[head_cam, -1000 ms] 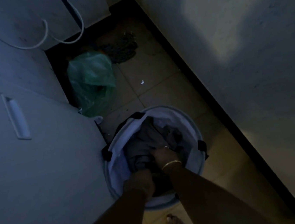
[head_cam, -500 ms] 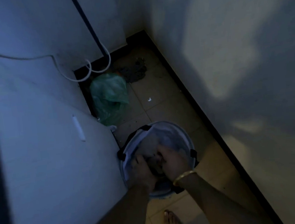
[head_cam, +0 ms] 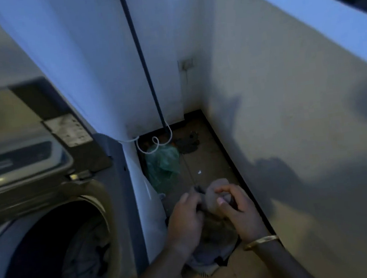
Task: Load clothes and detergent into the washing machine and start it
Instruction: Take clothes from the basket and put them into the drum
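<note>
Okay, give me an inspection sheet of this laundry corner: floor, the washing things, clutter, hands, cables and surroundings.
Surface: tiled floor, dimly lit.
Job's things: washing machine with its lid up and drum open, contents unclear; clothes bundle held above the laundry basket; detergent not seen.
Clutter: green plastic bag and dark rag on the floor in the corner.
Hands: left hand and right hand both grip the bundle.
Cables: white cable loops beside the machine; dark pipe runs up the wall.
Surroundings: pale wall close on the right; wall socket.
</note>
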A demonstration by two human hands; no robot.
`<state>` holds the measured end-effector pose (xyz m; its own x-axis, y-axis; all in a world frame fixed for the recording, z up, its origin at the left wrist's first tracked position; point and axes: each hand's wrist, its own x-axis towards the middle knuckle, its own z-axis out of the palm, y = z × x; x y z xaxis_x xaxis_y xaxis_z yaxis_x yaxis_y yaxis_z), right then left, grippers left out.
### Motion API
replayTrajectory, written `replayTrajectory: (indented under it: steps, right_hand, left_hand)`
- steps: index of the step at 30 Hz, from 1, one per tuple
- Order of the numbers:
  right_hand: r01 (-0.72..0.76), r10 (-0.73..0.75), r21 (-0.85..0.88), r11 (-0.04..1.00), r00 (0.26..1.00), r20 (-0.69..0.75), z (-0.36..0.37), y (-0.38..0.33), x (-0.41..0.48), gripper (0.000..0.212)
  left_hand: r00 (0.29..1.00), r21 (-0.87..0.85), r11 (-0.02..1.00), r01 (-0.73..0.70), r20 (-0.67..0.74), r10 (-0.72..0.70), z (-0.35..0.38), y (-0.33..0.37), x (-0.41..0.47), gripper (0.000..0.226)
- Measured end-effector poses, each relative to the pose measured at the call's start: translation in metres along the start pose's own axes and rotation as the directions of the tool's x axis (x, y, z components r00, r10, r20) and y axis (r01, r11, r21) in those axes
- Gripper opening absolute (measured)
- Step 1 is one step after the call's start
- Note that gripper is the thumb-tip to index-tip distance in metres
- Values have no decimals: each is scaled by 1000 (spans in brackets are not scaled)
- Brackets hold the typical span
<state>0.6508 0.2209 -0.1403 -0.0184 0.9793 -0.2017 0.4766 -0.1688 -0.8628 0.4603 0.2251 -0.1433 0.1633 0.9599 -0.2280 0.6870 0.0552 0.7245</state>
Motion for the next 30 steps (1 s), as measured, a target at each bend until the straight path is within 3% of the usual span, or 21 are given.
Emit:
replayTrajectory:
  steps: [6, 10, 13, 16, 20, 22, 25, 28, 30]
  right_hand:
    - [186, -188, 40, 982, 980, 61, -28, -126, -34, 24]
    - [268, -285, 141, 953, 950, 125, -18, -204, -53, 24]
    - [237, -309, 259, 936, 908, 284, 5, -259, -66, 50]
    - [224, -346, 325, 919, 853, 390, 41, -307, -78, 66]
    - [290, -387, 295, 911, 849, 360, 98, -363, -92, 64]
    - [306, -397, 292, 906, 854, 336, 122, -381, -96, 49]
    - [200, -364, 446, 873, 874, 321, 161, -406, -100, 35]
    - [74, -297, 606, 792, 914, 277, 193, -426, -100, 51]
    - [24, -270, 665, 747, 924, 269, 209, -434, -101, 59]
  left_hand:
    - [957, -190, 954, -231, -222, 187, -136, 60, -51, 16]
    - [878, -176, 910, -375, -383, 287, -210, 76, -92, 17]
    - [812, -230, 861, -453, -505, 293, -259, 83, -122, 18]
    - [763, -359, 747, -560, -575, 296, -302, 81, -153, 13]
    - [817, -602, 589, -540, -544, 193, -351, 42, -196, 11]
    - [849, -640, 595, -485, -509, 143, -365, 22, -213, 32]
    - [875, -477, 782, -402, -453, 174, -380, -12, -235, 85]
    - [918, -447, 824, -347, -341, 202, -386, -45, -249, 130]
    - [921, -493, 787, -371, -304, 243, -391, -60, -252, 140]
